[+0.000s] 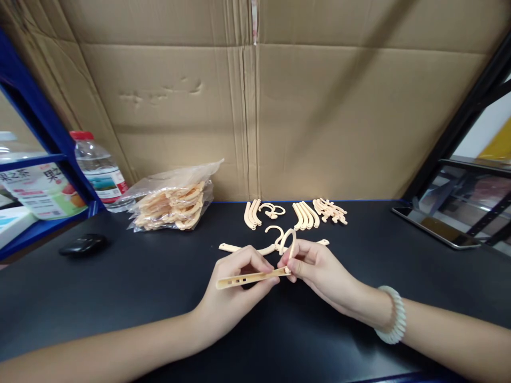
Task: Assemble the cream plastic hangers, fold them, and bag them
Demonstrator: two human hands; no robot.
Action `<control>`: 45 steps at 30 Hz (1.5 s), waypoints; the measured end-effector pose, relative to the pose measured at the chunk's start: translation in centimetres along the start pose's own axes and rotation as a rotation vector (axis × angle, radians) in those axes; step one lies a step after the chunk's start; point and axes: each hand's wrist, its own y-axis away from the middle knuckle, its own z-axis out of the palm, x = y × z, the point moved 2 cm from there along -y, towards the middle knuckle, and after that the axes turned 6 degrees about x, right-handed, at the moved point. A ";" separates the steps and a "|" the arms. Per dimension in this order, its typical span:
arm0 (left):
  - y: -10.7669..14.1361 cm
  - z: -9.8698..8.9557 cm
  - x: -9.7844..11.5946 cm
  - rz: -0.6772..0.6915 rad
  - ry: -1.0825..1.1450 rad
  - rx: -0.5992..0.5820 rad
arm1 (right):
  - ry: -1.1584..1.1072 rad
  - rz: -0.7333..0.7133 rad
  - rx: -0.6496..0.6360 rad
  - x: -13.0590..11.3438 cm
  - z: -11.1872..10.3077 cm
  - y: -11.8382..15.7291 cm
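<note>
My left hand (235, 284) is closed on a beige plastic hanger arm (249, 279), a slotted strip pointing left. My right hand (317, 268) pinches a beige hanger hook (293, 242) at its base, where it meets the inner end of the arm. Fingertips partly hide that joint, so I cannot tell if the two are locked together. Just behind my hands lies a hanger (266, 250) with its own hook, partly covered by my fingers. Farther back are curved hanger arms (252, 214), loose hooks (275, 211), more arms (305, 215) and a pile of small connector pieces (330, 210).
A clear bag of beige parts (171, 205) sits at the back left, beside a water bottle (101, 173). Left of it lies a black mouse (83, 244). A tablet (435, 227) rests at the right. Cardboard (179, 106) walls off the back of the black table (139, 287).
</note>
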 end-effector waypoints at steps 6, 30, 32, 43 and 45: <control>-0.1 0.3 0.5 -0.181 0.197 0.028 | -0.014 -0.005 -0.042 -0.5 0.1 0.2; -0.3 0.8 0.1 -0.555 0.510 0.017 | 0.902 -0.619 0.107 -4.1 -7.0 -4.8; -0.3 0.8 -0.1 -0.559 0.508 0.025 | 1.197 -0.758 0.022 -3.8 -8.0 -5.8; -0.6 0.8 0.1 -0.598 0.594 0.063 | 1.259 -0.837 0.026 -3.2 -7.4 -6.7; -0.6 0.8 0.0 -0.602 0.607 0.068 | 1.120 -0.813 0.138 -4.1 -7.0 -5.6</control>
